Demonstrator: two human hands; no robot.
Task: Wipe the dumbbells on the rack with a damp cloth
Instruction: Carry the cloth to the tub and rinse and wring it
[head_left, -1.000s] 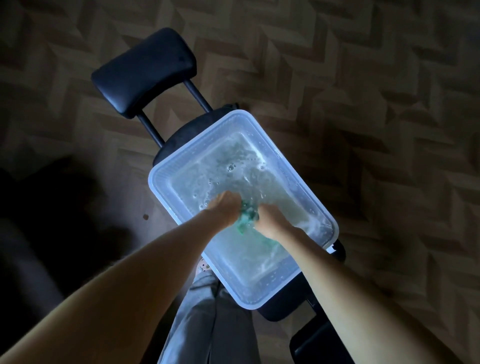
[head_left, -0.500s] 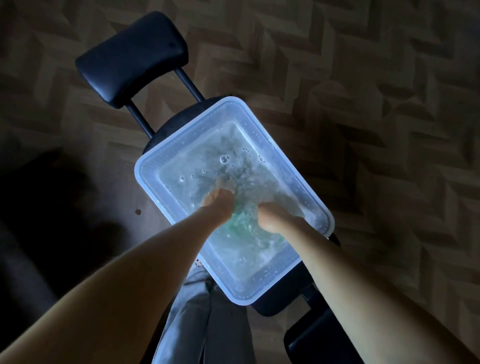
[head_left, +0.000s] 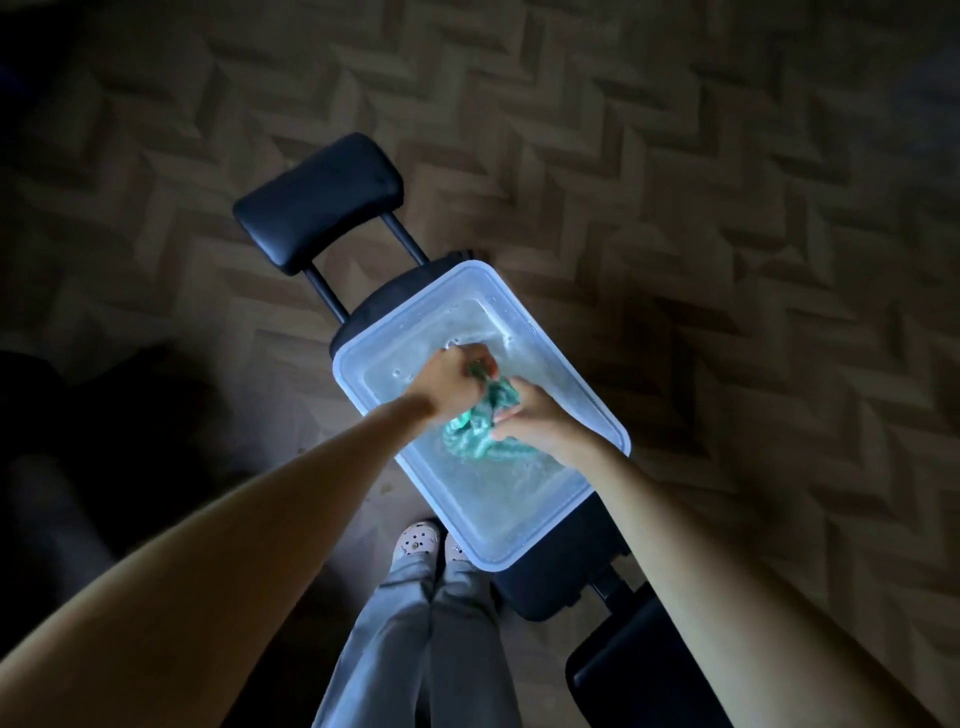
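In the upper left of centre a black padded rest (head_left: 319, 200) stands on two dark rods. At bottom centre are grey trousers (head_left: 415, 639) and pale perforated clogs (head_left: 415, 540). A bare forearm runs from the lower left up to the left hand (head_left: 447, 376), whose grip is closed round the upper end of a crumpled teal-green wet cloth (head_left: 475, 434). The cloth is bunched between both hands at the middle of the frame, at the surface of the water in a translucent white rectangular plastic tub (head_left: 410, 309). Just right of it the right hand (head_left: 537, 423) has its grip closed on the cloth's lower folds. The tub sits on a black padded table (head_left: 545, 587). Brown herringbone floor (head_left: 753, 234) fills the right side
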